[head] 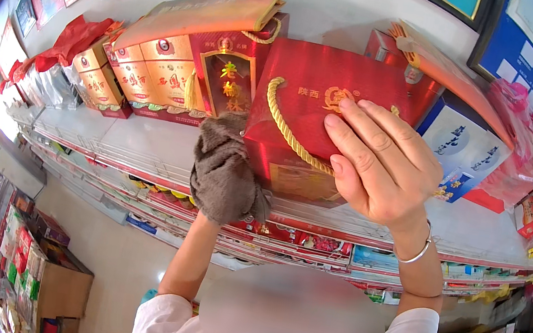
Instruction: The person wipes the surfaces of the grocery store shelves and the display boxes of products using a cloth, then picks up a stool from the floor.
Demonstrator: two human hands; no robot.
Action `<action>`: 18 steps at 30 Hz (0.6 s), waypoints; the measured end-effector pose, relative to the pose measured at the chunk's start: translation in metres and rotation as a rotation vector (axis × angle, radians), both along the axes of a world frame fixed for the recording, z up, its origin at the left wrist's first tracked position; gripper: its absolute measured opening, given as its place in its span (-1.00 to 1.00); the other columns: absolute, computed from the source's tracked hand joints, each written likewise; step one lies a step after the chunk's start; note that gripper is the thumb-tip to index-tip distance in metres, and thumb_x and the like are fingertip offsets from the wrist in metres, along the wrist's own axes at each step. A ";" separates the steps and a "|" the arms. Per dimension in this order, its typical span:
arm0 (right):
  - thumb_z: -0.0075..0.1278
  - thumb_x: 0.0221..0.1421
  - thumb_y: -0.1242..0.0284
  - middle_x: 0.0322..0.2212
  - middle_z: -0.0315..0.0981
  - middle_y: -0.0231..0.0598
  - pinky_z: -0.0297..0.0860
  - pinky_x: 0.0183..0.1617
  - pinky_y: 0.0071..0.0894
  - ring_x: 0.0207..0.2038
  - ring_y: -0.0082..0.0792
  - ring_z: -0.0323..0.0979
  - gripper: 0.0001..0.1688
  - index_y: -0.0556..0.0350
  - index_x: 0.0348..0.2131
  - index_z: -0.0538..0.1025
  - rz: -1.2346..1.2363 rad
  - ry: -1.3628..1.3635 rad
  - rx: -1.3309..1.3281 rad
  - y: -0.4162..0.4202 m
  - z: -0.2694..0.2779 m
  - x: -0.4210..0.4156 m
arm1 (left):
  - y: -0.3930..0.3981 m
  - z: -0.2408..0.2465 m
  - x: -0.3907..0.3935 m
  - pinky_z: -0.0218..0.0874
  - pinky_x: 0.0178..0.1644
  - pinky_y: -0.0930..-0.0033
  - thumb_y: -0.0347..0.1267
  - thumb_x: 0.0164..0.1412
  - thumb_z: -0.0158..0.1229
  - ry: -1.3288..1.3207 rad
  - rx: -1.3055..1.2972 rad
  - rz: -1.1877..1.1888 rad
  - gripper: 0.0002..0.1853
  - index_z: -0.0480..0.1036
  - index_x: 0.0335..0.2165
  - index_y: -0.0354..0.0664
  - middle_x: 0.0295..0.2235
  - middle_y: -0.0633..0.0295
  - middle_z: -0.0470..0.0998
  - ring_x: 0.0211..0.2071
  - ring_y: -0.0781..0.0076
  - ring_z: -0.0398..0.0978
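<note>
A red gift box with a twisted gold rope handle (293,79) stands on the top shelf (160,142). My right hand (382,159), a silver bangle at its wrist, lies flat on the box's top, fingers nearly together, over part of the rope. At the box's left side is my left hand (231,176), wrapped in a grey-brown cloth (222,165) that hides its fingers. The cloth touches the box's side near its front corner. Just left of it stands a dark red liquor box with a window and gold tassel (228,77).
Gold liquor boxes (168,77) stand at the left, a blue and white box (463,145) and a pink plastic bag (527,140) at the right. Flattened orange bags (201,15) lie over the boxes. Goods fill lower shelves; a cardboard box (63,291) stands at lower left.
</note>
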State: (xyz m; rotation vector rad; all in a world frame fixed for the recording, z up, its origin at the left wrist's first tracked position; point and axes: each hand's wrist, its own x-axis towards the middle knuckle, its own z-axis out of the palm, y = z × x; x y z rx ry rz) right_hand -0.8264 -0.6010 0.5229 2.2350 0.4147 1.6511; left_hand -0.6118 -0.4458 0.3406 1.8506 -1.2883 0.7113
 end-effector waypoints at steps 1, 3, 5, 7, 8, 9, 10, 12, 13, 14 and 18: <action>0.13 -0.09 0.39 -0.34 0.57 -0.17 0.50 -0.20 -0.33 -0.29 -0.20 0.52 -0.73 0.11 -0.32 0.62 0.020 0.004 0.020 0.000 -0.001 -0.001 | 0.001 0.008 -0.002 -0.06 0.28 0.16 -0.43 0.07 0.11 0.047 -0.055 -0.027 -0.64 0.46 -0.09 -0.19 -0.01 0.11 0.43 0.09 0.14 0.27; 0.11 -0.08 0.43 -0.30 0.54 -0.15 0.47 -0.13 -0.25 -0.24 -0.16 0.49 -0.75 0.11 -0.32 0.62 0.053 -0.006 0.064 0.001 -0.006 -0.003 | -0.006 0.031 -0.007 -0.05 0.27 0.16 -0.44 0.06 0.11 0.089 -0.237 -0.122 -0.61 0.44 -0.08 -0.21 -0.02 0.12 0.43 0.06 0.13 0.30; 0.09 -0.08 0.48 -0.24 0.50 -0.13 0.43 -0.03 -0.17 -0.17 -0.12 0.45 -0.74 0.09 -0.30 0.62 0.071 -0.033 0.115 0.002 -0.014 -0.006 | -0.006 0.055 -0.014 -0.03 0.26 0.17 -0.43 0.08 0.10 0.141 -0.338 -0.208 -0.61 0.43 -0.07 -0.20 -0.02 0.13 0.43 0.06 0.15 0.30; 0.08 -0.08 0.52 -0.17 0.44 -0.12 0.36 0.04 -0.10 -0.10 -0.10 0.40 -0.72 0.09 -0.27 0.62 0.063 -0.077 0.268 -0.008 -0.027 -0.002 | -0.008 0.080 -0.022 -0.02 0.25 0.18 -0.41 0.10 0.08 0.177 -0.393 -0.306 -0.61 0.41 -0.06 -0.20 -0.02 0.14 0.43 0.06 0.16 0.31; 0.07 -0.08 0.54 -0.14 0.41 -0.12 0.32 0.08 -0.06 -0.06 -0.10 0.37 -0.70 0.08 -0.25 0.61 0.056 -0.101 0.342 -0.015 -0.032 0.001 | -0.010 0.094 -0.025 -0.01 0.25 0.19 -0.41 0.11 0.08 0.184 -0.408 -0.350 -0.62 0.41 -0.05 -0.19 -0.02 0.14 0.42 0.05 0.17 0.31; 0.06 -0.06 0.57 -0.08 0.35 -0.12 0.28 0.11 -0.07 -0.02 -0.06 0.34 -0.65 0.08 -0.18 0.58 0.092 -0.077 0.427 -0.019 -0.036 0.006 | -0.007 0.108 -0.028 0.00 0.25 0.19 -0.40 0.12 0.07 0.180 -0.412 -0.378 -0.62 0.40 -0.04 -0.19 -0.02 0.15 0.42 0.05 0.18 0.31; 0.05 -0.03 0.58 -0.06 0.33 -0.11 0.26 0.11 -0.09 0.01 -0.04 0.33 -0.62 0.10 -0.13 0.54 0.181 -0.073 0.529 -0.021 -0.040 0.013 | -0.007 0.119 -0.030 0.00 0.24 0.20 -0.40 0.13 0.06 0.174 -0.405 -0.400 -0.62 0.39 -0.04 -0.19 -0.02 0.15 0.42 0.05 0.19 0.31; 0.04 -0.02 0.59 -0.06 0.32 -0.09 0.24 0.12 -0.15 0.03 -0.04 0.30 -0.62 0.11 -0.12 0.51 0.156 -0.050 0.584 -0.033 -0.039 0.021 | -0.018 0.143 -0.031 0.02 0.24 0.21 -0.38 0.14 0.05 0.142 -0.365 -0.426 -0.62 0.38 -0.03 -0.18 -0.01 0.16 0.42 0.05 0.20 0.31; 0.05 -0.03 0.58 -0.06 0.32 -0.08 0.21 0.13 -0.16 0.05 -0.06 0.28 -0.63 0.13 -0.14 0.49 0.130 -0.046 0.520 -0.042 -0.038 0.025 | -0.025 0.155 -0.030 0.02 0.23 0.21 -0.38 0.15 0.04 0.117 -0.334 -0.419 -0.62 0.37 -0.02 -0.18 -0.01 0.17 0.41 0.04 0.21 0.32; 0.05 -0.03 0.57 -0.06 0.32 -0.08 0.21 0.13 -0.16 0.05 -0.06 0.28 -0.64 0.13 -0.15 0.49 0.149 -0.052 0.540 -0.041 -0.040 0.025 | -0.030 0.162 -0.030 0.03 0.23 0.22 -0.37 0.16 0.03 0.099 -0.292 -0.411 -0.62 0.37 -0.02 -0.18 -0.01 0.17 0.41 0.04 0.22 0.32; 0.07 -0.03 0.53 -0.07 0.33 -0.08 0.19 0.12 -0.16 0.05 -0.05 0.28 -0.65 0.15 -0.17 0.50 0.221 -0.074 0.568 -0.037 -0.040 0.030 | -0.054 0.184 -0.026 0.06 0.21 0.24 -0.35 0.20 0.00 0.065 -0.111 -0.302 -0.62 0.34 0.00 -0.17 -0.01 0.19 0.40 0.03 0.25 0.32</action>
